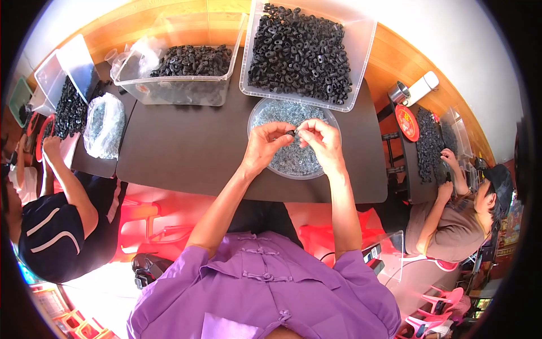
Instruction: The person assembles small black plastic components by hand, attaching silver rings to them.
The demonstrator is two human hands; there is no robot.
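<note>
Over a round clear tub (pixel 339 125) of small, shiny, see-through pieces (pixel 293 161), my two hands meet at the fingertips. My left hand (pixel 263 148) pinches a small black plastic part (pixel 291 133). Close against it, my right hand (pixel 324 144) has thumb and forefinger pressed together; a tiny pale bit seems to show at the tips, too small to name. Just beyond the tub, a large translucent bin (pixel 362 59) tilts toward me, full of loose black plastic parts (pixel 299 53).
Left of it on the dark table (pixel 180 144) stands another clear bin (pixel 175 93) with black parts and a plastic bag. A bag of clear pieces (pixel 105 125) lies farther left. People work at both sides, near black heaps; a red plate (pixel 406 123) is at right.
</note>
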